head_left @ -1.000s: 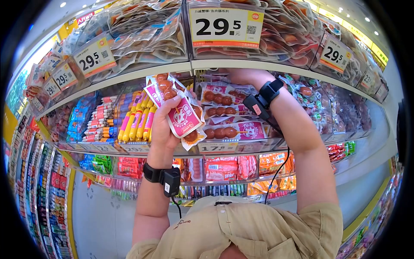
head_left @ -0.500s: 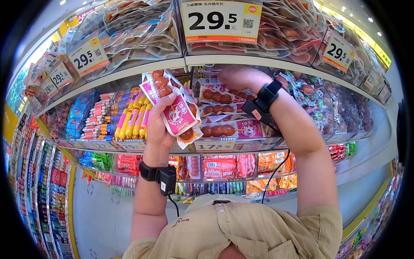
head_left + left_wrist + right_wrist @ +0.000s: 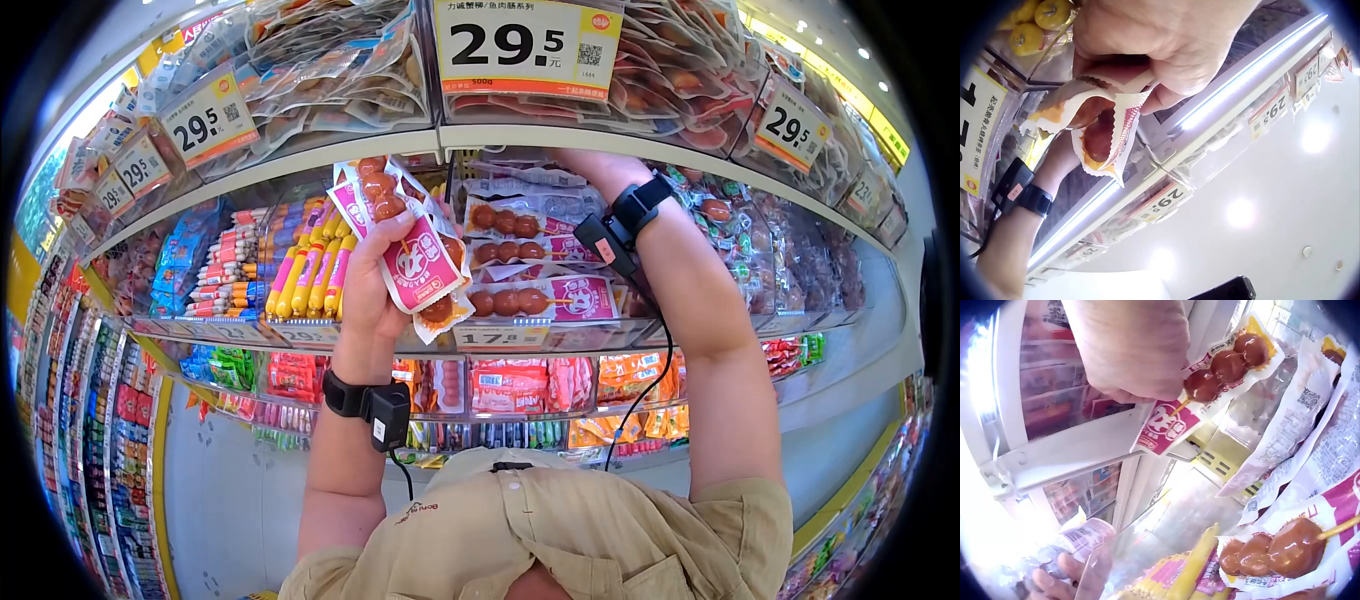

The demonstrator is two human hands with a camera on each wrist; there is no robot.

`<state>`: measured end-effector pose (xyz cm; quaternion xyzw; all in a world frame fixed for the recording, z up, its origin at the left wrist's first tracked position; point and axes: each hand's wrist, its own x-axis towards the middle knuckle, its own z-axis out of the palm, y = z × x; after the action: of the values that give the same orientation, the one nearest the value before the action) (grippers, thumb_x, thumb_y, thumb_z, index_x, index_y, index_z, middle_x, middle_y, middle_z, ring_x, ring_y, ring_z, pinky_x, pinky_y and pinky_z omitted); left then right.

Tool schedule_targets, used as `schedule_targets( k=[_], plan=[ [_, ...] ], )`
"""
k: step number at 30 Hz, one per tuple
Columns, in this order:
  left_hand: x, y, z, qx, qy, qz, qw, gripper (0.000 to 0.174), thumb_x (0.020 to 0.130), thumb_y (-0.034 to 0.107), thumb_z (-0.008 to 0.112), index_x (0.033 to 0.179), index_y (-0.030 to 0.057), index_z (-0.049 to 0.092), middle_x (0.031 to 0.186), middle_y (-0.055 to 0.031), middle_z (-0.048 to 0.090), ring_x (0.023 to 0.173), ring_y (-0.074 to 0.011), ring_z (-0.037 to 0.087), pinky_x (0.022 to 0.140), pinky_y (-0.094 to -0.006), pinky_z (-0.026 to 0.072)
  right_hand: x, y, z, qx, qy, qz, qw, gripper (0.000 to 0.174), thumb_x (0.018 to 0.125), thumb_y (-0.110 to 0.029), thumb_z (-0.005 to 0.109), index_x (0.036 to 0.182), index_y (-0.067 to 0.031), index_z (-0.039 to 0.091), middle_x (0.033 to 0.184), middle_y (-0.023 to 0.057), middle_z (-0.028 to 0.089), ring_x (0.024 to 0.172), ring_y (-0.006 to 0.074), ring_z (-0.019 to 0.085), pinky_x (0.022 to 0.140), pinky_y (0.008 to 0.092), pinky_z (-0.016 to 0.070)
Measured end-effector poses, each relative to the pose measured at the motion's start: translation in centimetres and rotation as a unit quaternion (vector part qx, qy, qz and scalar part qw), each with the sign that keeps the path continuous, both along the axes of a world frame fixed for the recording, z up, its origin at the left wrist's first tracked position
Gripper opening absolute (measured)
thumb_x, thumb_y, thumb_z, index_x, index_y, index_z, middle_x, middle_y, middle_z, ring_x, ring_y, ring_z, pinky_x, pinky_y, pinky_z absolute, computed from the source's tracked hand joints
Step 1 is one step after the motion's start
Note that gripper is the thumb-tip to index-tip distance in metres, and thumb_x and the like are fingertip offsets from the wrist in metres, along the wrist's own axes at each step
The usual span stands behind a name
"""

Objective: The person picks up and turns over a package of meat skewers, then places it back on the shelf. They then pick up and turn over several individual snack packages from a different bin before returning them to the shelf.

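My left hand grips several clear-and-pink packets of skewered brown meatballs, thumb over the front one, before the shelf. In the left wrist view their crimped ends hang below the fingers. My right hand is inside the middle shelf, mostly hidden by the upper shelf in the head view. The right wrist view shows it pinching one meatball skewer packet at its edge, raised over the bin. More such packets lie stacked in the bin below that arm, and others stand on edge.
Yellow-wrapped sausages fill the bin to the left. The upper shelf's edge overhangs the right hand, with a large price card above. Small wrapped snacks sit at right. Lower shelves hold red packets.
My right hand came slightly forward and left half a second ago, then went back deeper under the upper shelf. The left hand stays nearly still with its packets.
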<state>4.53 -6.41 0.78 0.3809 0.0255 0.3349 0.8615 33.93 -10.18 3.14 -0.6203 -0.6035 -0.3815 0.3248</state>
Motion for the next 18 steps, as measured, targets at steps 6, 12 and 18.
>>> schedule_targets(
  k=[6,12,18],
  plan=[
    [0.0,0.1,-0.1,0.001,-0.006,-0.012,1.000,0.037,0.085,0.013,0.052,0.117,-0.0050,0.045,0.105,-0.0217,0.059,0.091,-0.0320,0.063,0.071,-0.0395,0.0570,-0.8,-0.4,0.1,-0.085,0.027,-0.015,0.996,0.035,0.085,-0.021,0.051,0.119,-0.0110,0.054,0.119,0.0155,0.056,0.110,0.0306,0.052,0.094,0.0392,0.0396],
    [0.1,0.1,-0.2,-0.003,0.002,-0.005,1.000,0.038,0.085,0.014,0.053,0.116,-0.0052,0.045,0.106,-0.0211,0.059,0.093,-0.0313,0.062,0.072,-0.0400,0.0567,-2.1,0.1,-0.4,-0.127,0.053,-0.018,0.990,0.042,0.080,-0.014,0.057,0.121,-0.0096,0.053,0.121,0.0167,0.053,0.111,0.0324,0.050,0.095,0.0394,0.0387],
    [0.0,0.2,-0.2,0.005,0.004,-0.017,1.000,0.038,0.085,0.015,0.053,0.116,-0.0051,0.046,0.106,-0.0208,0.059,0.094,-0.0311,0.062,0.072,-0.0400,0.0567,-1.0,0.5,-0.7,-0.110,0.074,-0.003,0.991,0.038,0.079,-0.010,0.056,0.117,-0.0076,0.054,0.118,0.0187,0.054,0.108,0.0344,0.051,0.093,0.0392,0.0407]
  ],
)
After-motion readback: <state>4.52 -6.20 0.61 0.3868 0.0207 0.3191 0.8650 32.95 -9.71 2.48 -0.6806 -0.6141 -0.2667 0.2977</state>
